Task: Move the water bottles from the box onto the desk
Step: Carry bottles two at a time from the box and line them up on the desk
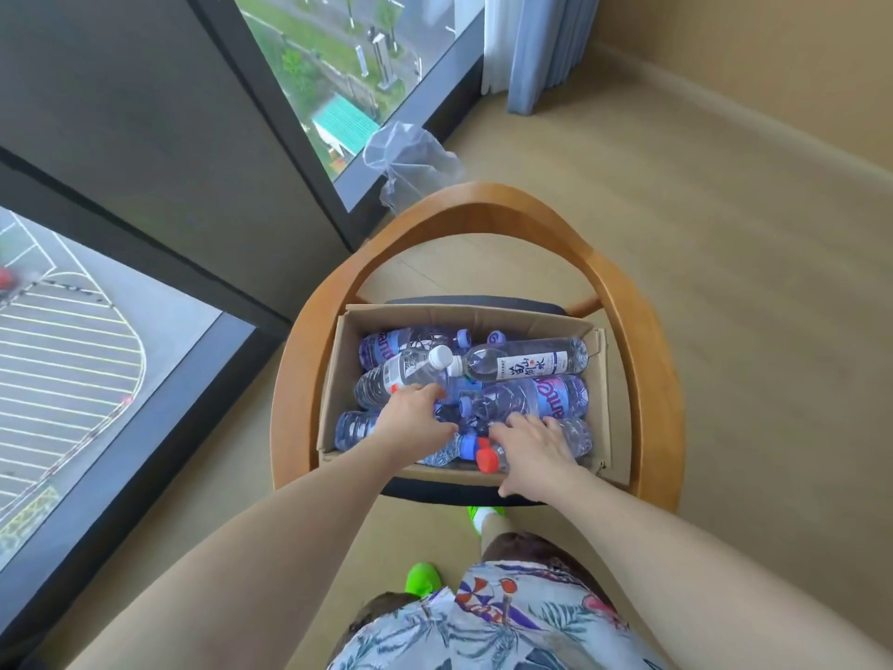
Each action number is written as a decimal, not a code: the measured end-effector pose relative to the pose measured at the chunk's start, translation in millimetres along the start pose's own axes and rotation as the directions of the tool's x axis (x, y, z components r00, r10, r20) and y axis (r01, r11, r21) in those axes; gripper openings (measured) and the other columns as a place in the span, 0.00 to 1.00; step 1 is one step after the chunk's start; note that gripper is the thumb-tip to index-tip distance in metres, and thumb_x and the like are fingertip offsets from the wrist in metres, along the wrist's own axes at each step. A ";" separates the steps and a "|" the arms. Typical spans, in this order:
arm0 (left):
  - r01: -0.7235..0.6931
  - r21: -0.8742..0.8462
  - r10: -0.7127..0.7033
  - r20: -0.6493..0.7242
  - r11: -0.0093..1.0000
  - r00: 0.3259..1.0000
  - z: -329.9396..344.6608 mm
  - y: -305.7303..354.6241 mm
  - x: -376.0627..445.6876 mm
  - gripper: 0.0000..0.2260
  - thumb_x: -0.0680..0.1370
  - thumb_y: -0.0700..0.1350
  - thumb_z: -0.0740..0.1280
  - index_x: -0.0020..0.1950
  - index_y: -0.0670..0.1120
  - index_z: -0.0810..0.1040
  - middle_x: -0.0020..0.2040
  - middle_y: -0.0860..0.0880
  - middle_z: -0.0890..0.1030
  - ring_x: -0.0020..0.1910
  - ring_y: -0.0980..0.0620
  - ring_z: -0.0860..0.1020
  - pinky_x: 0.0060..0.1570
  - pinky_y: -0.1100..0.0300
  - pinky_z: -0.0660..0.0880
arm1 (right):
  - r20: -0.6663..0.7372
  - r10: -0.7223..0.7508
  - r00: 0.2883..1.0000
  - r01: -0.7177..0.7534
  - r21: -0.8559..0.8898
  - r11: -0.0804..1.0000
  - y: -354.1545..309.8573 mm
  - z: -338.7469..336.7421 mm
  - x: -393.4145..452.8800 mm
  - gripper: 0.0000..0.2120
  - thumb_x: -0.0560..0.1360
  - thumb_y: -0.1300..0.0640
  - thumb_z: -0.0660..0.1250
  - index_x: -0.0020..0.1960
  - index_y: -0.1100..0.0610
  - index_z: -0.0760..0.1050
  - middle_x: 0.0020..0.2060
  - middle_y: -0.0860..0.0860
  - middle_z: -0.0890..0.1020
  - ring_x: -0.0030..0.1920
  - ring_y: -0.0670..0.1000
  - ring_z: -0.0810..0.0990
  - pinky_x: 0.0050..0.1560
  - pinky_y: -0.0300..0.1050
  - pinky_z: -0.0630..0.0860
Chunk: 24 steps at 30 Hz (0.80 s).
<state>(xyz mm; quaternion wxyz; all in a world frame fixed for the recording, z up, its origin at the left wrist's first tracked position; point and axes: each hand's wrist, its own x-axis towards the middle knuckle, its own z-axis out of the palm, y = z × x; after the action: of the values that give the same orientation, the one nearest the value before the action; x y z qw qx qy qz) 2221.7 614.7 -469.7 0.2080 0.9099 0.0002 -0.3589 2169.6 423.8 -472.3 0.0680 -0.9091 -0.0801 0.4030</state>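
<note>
an open cardboard box (338, 379) is seen on the dark seat of a wooden armchair (628, 331), next to a floor-to-ceiling window (338, 65). the box is filled with water bottles (512, 398), all lying on their sides in a loose pile; most are purple-tinted with purple caps, two are clear with white caps. one clear bottle (526, 362) with a white label is laid across the top toward the far right. a red-capped bottle (487, 460) is positioned at the near wall.

both arms are extended into the box. the left hand (410, 418) is placed on the clear white-capped bottle (401, 374) at the left side, fingers curled over its body; whether it is actually gripped cannot be told. the right hand (529, 452) is laid on the bottles at the near right, fingers spread and fairly straight, thumb over the near box edge; nothing is clearly held.

a crumpled clear plastic bag (410, 162) is seen on the floor behind the chair. blue curtains (541, 45) are hung at the corner. green shoes (423, 577) are visible below.
</note>
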 end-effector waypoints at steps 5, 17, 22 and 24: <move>-0.064 0.022 0.062 0.083 0.998 0.995 9.1 12.8 9.7 0.20 0.76 0.52 0.71 0.67 0.49 0.78 0.62 0.48 0.81 0.61 0.47 0.78 0.54 0.57 0.73 | -0.091 -0.042 0.995 0.054 0.133 0.990 9.6 0.2 -2.7 0.28 0.66 0.38 0.78 0.61 0.48 0.74 0.55 0.47 0.78 0.58 0.53 0.76 0.63 0.52 0.68; -0.262 0.573 0.136 0.254 0.776 0.958 56.9 53.7 26.7 0.19 0.75 0.64 0.64 0.54 0.50 0.78 0.48 0.48 0.80 0.53 0.41 0.80 0.49 0.49 0.66 | -0.348 0.211 0.913 0.056 0.621 0.782 32.2 4.4 -0.7 0.12 0.59 0.46 0.71 0.40 0.42 0.72 0.35 0.41 0.77 0.41 0.51 0.76 0.40 0.45 0.72; -0.251 0.548 0.115 0.270 0.798 0.956 55.0 66.0 30.0 0.10 0.75 0.57 0.66 0.49 0.52 0.74 0.47 0.50 0.80 0.47 0.43 0.77 0.49 0.51 0.69 | -0.346 0.237 0.908 0.053 0.655 0.754 32.5 4.0 0.6 0.10 0.59 0.48 0.69 0.38 0.41 0.71 0.34 0.41 0.77 0.41 0.50 0.76 0.40 0.46 0.74; -0.270 0.500 0.156 0.259 0.823 0.953 50.6 69.9 29.4 0.14 0.74 0.61 0.68 0.47 0.52 0.73 0.45 0.51 0.79 0.48 0.43 0.79 0.44 0.53 0.68 | -0.342 0.263 0.902 0.045 0.681 0.731 32.0 -0.9 -1.2 0.08 0.59 0.49 0.68 0.36 0.41 0.71 0.32 0.41 0.77 0.39 0.50 0.76 0.36 0.43 0.71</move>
<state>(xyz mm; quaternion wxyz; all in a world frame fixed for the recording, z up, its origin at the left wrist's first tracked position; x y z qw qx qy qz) 2221.0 527.3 -495.7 -0.0131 0.8836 -0.2226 -0.4118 2172.3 392.2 -476.9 0.3832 -0.8894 0.1422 0.2048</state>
